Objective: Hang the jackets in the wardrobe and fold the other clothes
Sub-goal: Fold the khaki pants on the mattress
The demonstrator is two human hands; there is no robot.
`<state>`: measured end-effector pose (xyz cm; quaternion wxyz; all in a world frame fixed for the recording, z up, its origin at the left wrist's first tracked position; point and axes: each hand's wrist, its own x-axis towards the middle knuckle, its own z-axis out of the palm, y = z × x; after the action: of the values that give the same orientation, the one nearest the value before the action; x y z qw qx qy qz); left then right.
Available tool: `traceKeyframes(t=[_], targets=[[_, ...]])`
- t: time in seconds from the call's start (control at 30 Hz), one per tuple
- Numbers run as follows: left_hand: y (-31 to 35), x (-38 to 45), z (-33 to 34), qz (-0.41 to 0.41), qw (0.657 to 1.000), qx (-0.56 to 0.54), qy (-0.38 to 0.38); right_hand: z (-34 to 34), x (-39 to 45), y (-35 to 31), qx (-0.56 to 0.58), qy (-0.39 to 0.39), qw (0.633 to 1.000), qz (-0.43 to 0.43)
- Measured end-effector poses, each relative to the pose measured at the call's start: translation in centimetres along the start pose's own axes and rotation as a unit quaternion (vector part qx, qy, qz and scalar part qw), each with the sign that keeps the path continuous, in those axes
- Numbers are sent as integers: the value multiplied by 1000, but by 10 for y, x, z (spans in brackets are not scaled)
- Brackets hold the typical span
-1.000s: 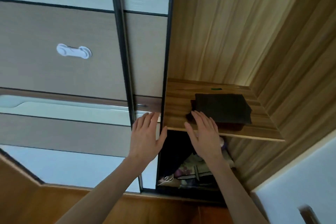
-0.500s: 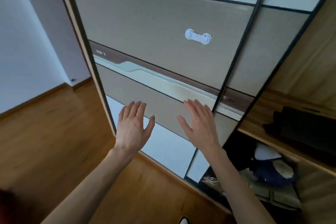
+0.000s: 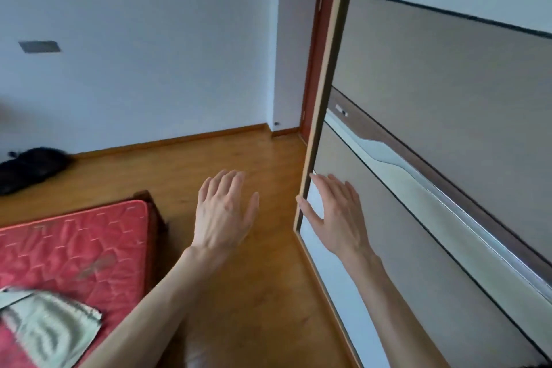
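Observation:
My left hand is held out over the wooden floor, fingers straight and spread, holding nothing. My right hand is also open and empty, in front of the left edge of the wardrobe's sliding door. A pale greenish garment lies crumpled on the red mattress at the lower left. A dark garment or bag lies on the floor by the far wall. The wardrobe's inside is out of view.
The wardrobe's wooden side frame runs down the middle of the view. Wooden floor lies between the mattress and the wardrobe. A white wall stands behind, with a doorway frame beside the wardrobe.
The view has swung left from the wardrobe shelf with the folded dark garment to the room and mattress. Both hands left the shelf and stay open and empty.

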<state>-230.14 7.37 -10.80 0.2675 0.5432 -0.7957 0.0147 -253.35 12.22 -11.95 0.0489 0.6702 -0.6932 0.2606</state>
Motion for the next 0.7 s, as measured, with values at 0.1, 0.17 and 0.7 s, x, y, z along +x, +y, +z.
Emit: traceKeyframes(t=[0.1,0.17,0.7], targets=[[-34,12,-4,-35,999,26,18,25,39,-18,38,-6,998,-57],[-55,11,-10,-63,997,45,27,40,59,-36,64,-7,993,-97],[-218,-106,-77,-363,917,134,96,153,118,-258,179,-86,919,-341]])
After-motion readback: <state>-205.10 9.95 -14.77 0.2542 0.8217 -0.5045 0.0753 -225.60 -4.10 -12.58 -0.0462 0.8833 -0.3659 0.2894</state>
